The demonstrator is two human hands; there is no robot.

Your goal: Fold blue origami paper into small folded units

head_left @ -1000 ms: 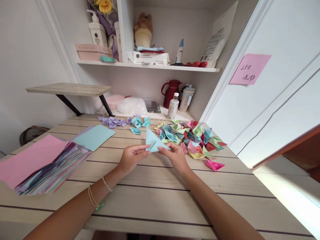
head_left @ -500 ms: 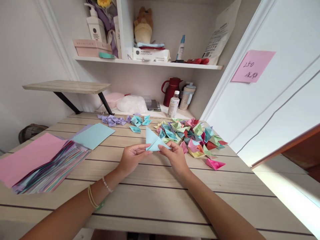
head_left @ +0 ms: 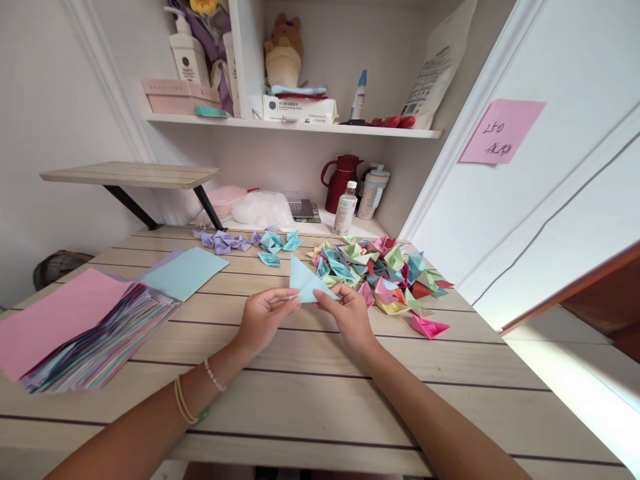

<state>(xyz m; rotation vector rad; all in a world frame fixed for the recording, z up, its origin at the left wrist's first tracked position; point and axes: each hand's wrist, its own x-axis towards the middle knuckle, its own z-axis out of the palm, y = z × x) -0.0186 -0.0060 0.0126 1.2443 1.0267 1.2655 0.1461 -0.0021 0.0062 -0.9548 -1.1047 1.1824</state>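
Centre frame: left hand (head_left: 265, 319) and right hand (head_left: 350, 316) pinch folded blue paper (head_left: 303, 277); pile of paper boats (head_left: 383, 270) at right of centre.

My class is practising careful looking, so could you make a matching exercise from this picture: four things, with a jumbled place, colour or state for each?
1. Folded sheet
2. Jug
3. Note
4. Paper stack

A. Pink, with handwriting
B. Lying flat, edges of many colours
C. Held by the left hand and right hand
D. Dark red, with a handle

Pairs: 1-C, 2-D, 3-A, 4-B
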